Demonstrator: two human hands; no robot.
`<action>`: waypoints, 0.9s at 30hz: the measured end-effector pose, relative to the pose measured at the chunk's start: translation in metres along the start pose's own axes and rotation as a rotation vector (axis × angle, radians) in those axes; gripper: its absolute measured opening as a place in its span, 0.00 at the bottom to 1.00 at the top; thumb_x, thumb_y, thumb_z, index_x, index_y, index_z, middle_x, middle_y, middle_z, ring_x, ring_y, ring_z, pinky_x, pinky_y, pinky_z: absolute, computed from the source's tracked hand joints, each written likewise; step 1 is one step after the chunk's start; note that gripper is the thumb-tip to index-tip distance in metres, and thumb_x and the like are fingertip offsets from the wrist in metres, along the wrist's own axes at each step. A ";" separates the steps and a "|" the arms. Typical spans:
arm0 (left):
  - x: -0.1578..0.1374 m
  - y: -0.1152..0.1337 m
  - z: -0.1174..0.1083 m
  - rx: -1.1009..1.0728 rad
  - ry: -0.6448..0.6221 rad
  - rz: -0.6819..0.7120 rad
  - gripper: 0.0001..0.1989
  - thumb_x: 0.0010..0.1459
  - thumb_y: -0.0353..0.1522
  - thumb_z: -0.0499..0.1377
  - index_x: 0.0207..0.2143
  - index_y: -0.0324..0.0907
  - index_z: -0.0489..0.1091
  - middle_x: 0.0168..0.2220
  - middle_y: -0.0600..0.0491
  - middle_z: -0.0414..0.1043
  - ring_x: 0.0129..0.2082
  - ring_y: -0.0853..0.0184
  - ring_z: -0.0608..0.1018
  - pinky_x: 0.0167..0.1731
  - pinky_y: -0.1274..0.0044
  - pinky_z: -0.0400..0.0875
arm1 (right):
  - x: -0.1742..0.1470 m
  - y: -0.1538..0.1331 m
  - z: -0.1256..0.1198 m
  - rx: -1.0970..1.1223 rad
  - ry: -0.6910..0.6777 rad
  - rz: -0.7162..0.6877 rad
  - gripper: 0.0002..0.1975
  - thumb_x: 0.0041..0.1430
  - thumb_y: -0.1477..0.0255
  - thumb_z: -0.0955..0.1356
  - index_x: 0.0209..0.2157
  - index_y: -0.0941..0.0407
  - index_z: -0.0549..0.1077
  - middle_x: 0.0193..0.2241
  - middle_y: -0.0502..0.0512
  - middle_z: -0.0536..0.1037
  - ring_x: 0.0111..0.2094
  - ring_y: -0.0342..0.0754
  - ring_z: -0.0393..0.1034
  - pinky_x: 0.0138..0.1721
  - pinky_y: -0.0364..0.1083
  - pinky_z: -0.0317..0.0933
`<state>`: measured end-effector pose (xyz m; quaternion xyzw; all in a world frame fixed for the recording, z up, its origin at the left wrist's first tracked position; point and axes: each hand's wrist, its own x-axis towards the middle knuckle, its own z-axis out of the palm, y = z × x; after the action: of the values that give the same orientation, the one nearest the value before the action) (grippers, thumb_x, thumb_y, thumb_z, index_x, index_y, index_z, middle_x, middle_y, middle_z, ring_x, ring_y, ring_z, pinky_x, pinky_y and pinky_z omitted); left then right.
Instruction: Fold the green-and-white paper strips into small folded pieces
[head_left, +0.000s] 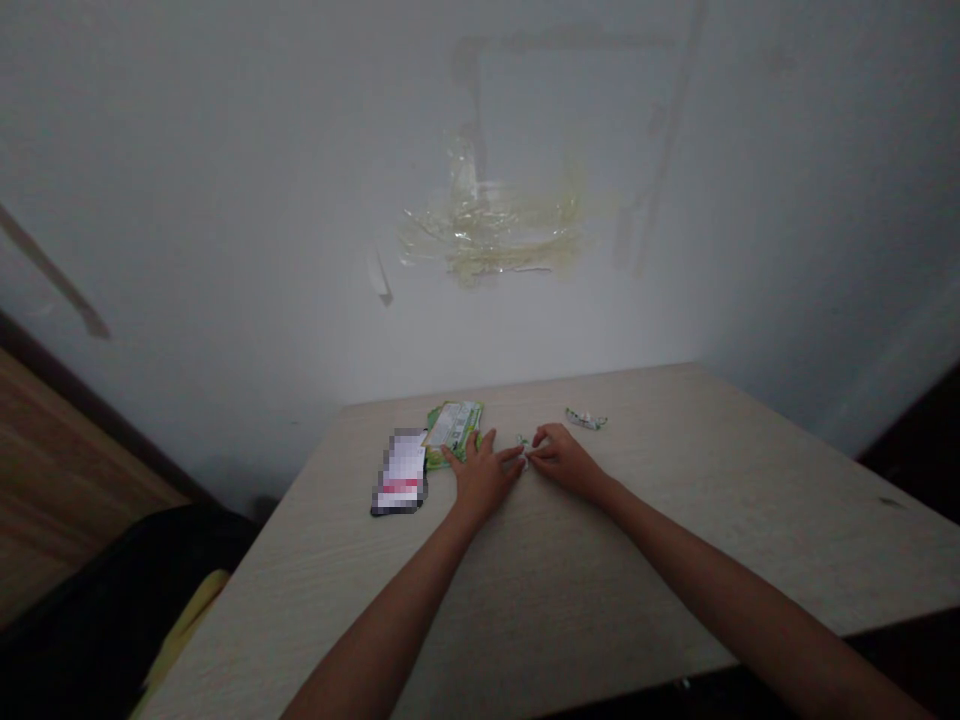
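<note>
Piece of white and green [524,449], very small, is on the desk [637,580] between both hands; fingertips cover much of it, so its shape and kind I cannot make out. Left hand [480,476] is palm-down with spread fingers; its index finger and thumb reach the piece from the left – whether they grip it or only press, I cannot tell; its other fingers lie partly over the green packet [454,425], hiding the lower right corner. Right hand [562,460] is almost closed, with fingertips pinched at the right edge of the piece. Phone-like device [401,470], just beside the packet, has its screen blurred in blocks – unreadable; another small wrapper [585,419] lies beyond the right hand; both forearms are cut off below.
</note>
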<state>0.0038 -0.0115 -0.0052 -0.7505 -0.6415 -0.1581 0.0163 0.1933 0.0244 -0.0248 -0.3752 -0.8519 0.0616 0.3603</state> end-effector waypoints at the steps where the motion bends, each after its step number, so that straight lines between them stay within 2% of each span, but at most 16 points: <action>1: 0.000 0.000 0.000 0.005 0.004 -0.004 0.18 0.61 0.52 0.49 0.51 0.70 0.69 0.65 0.56 0.58 0.67 0.48 0.52 0.57 0.39 0.33 | 0.000 -0.001 -0.001 0.001 -0.008 -0.018 0.06 0.58 0.75 0.70 0.31 0.55 0.81 0.38 0.58 0.74 0.45 0.50 0.65 0.49 0.50 0.60; 12: 0.000 -0.001 0.000 0.022 0.029 -0.013 0.17 0.60 0.52 0.52 0.50 0.71 0.70 0.63 0.54 0.61 0.66 0.48 0.53 0.59 0.42 0.35 | -0.001 -0.012 -0.010 -0.005 -0.082 -0.135 0.08 0.58 0.77 0.68 0.29 0.55 0.80 0.37 0.57 0.77 0.49 0.52 0.66 0.51 0.52 0.60; 27: 0.003 -0.001 -0.001 -0.034 0.000 -0.057 0.18 0.57 0.52 0.55 0.50 0.69 0.71 0.64 0.56 0.60 0.66 0.47 0.52 0.59 0.42 0.36 | -0.003 -0.014 -0.016 -0.067 -0.114 -0.227 0.08 0.57 0.78 0.67 0.32 0.53 0.79 0.37 0.56 0.78 0.48 0.50 0.68 0.51 0.52 0.60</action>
<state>0.0035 -0.0087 -0.0039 -0.7321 -0.6597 -0.1695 -0.0008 0.1968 0.0097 -0.0090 -0.2839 -0.9096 0.0130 0.3029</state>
